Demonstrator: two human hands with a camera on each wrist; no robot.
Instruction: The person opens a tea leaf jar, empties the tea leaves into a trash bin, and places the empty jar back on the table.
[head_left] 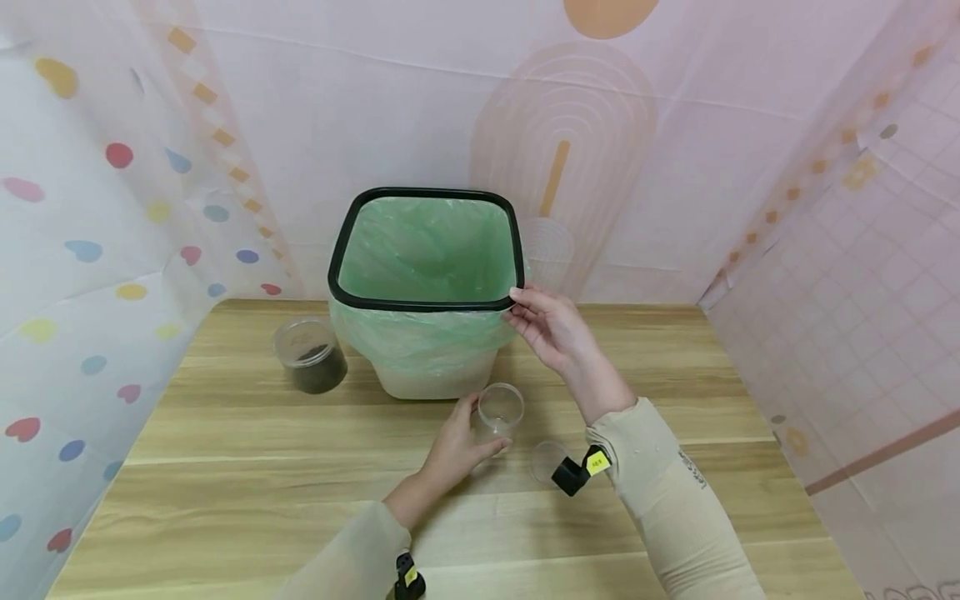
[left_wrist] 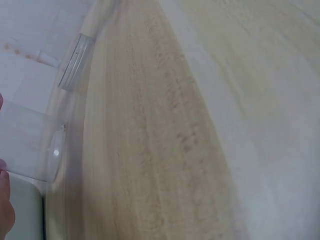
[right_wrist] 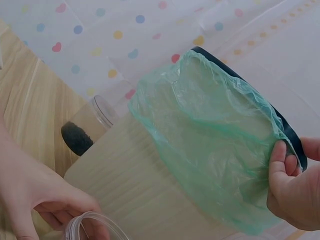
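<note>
My left hand (head_left: 452, 450) holds a clear, empty-looking plastic jar (head_left: 500, 410), open at the top, fingers curled round its side just in front of a waste bin (head_left: 420, 385). In the left wrist view the jar (left_wrist: 25, 142) stands close above or on the table. A green bin bag (head_left: 431, 250) lines the bin and folds over its outside under a black rim ring (head_left: 427, 192). My right hand (head_left: 553, 329) pinches the ring and bag edge at the bin's front right corner. In the right wrist view its fingers (right_wrist: 278, 159) are against the bag.
A clear jar with dark contents (head_left: 318, 367) stands left of the bin. A round clear lid (head_left: 546, 461) lies on the wooden table (head_left: 247, 483), near my right wrist. Patterned cloth (head_left: 375, 100) hangs behind the table and along both sides.
</note>
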